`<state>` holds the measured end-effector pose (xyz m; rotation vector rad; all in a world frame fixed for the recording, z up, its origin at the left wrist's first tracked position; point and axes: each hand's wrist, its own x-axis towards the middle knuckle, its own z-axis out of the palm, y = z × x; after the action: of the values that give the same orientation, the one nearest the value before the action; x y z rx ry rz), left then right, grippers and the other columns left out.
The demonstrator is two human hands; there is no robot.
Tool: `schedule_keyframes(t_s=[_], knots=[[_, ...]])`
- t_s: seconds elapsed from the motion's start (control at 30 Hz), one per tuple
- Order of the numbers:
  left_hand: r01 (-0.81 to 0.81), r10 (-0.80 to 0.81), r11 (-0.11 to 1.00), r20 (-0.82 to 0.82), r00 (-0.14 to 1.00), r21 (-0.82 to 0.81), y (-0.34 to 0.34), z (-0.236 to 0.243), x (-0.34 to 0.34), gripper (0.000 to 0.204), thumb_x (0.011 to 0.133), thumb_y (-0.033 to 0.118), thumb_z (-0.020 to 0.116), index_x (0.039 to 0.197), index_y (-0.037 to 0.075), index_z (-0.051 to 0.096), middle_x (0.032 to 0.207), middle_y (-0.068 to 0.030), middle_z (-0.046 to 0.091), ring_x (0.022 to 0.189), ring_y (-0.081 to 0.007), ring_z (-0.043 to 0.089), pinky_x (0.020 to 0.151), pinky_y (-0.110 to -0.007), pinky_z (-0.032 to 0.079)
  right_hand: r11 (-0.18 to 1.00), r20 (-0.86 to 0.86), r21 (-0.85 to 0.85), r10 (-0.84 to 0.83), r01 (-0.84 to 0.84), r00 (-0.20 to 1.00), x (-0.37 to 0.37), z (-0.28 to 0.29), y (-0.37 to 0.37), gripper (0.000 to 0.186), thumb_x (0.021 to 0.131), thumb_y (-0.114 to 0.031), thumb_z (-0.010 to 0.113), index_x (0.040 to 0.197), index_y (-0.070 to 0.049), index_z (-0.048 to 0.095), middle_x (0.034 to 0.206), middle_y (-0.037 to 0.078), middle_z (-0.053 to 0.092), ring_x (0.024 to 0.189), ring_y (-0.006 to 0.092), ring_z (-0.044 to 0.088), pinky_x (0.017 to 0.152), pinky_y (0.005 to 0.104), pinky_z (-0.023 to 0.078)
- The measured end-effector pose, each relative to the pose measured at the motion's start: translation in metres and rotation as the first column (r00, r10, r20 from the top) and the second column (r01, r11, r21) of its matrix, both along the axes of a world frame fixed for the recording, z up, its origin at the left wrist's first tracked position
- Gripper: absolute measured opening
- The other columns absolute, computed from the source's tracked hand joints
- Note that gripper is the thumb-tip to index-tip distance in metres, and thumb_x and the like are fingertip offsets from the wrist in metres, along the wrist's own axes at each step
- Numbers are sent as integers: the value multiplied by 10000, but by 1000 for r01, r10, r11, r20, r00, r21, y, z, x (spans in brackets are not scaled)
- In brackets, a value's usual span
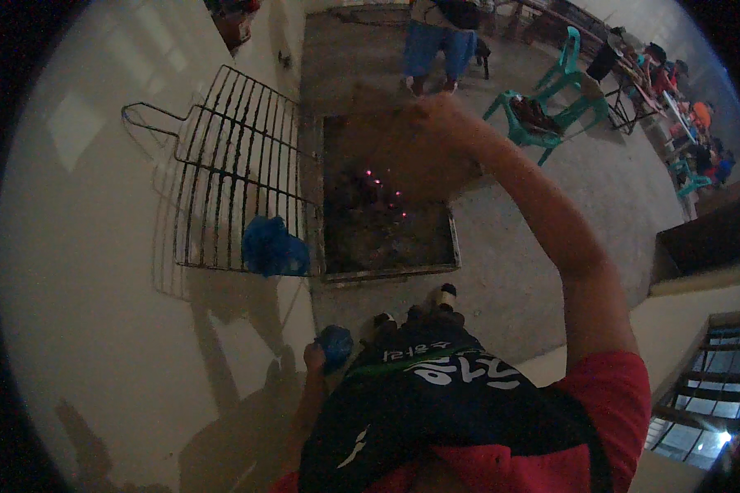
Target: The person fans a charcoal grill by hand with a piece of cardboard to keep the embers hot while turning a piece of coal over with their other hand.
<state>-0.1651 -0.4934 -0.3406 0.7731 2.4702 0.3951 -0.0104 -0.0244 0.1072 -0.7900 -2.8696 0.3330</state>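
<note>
My right hand (pixel 442 117) reaches out over a rectangular charcoal grill (pixel 390 273), smeared by motion. A flat brown piece (pixel 411 156), too blurred to tell its material, is in it and covers the far part of the grill. Several pink-red embers (pixel 376 182) glow among dark coals in the grill's bed. Low at my left side, my left hand (pixel 313 357) is closed on a crumpled blue plastic bag (pixel 335 347). A wire grill rack (pixel 234 177) with a looped handle leans against the wall. Another crumpled blue plastic bag (pixel 273 248) is at its lower corner.
A pale wall (pixel 82 246) runs along the left. Beyond the grill stands a person in blue jeans (pixel 438 51). Green plastic chairs (pixel 543 119), one with dark things on it, stand at the far right. Several people (pixel 691 123) are by tables behind them. A window (pixel 703 394) is at lower right.
</note>
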Motion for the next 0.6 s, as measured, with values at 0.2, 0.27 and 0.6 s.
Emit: schedule_keyframes(t_s=[0.2, 0.27, 0.6], knots=[[128, -124, 984, -41, 991, 124, -35, -44, 4, 284, 779, 255, 421, 809, 4, 550, 794, -187, 553, 752, -360, 527, 677, -430, 411, 935, -41, 34, 355, -354, 934, -14, -2, -35, 259, 710, -244, 534, 804, -3, 551, 760, 184, 556, 679, 335, 552, 590, 385, 433], [216, -223, 975, -149, 963, -60, -33, -42, 2, 265, 774, 241, 425, 796, 8, 551, 790, -183, 554, 736, -355, 529, 664, -428, 414, 935, -109, -91, 333, -343, 937, -7, 1, -39, 249, 710, -234, 533, 799, -2, 545, 756, 179, 557, 670, 339, 550, 582, 385, 436], [257, -309, 950, -415, 856, -177, -36, -53, 11, 255, 752, 248, 481, 737, 3, 552, 741, -188, 541, 713, -339, 540, 640, -427, 437, 966, -16, -96, 239, -240, 971, -6, 0, -42, 235, 705, -216, 541, 852, -34, 561, 748, 172, 564, 725, 296, 567, 635, 387, 437]])
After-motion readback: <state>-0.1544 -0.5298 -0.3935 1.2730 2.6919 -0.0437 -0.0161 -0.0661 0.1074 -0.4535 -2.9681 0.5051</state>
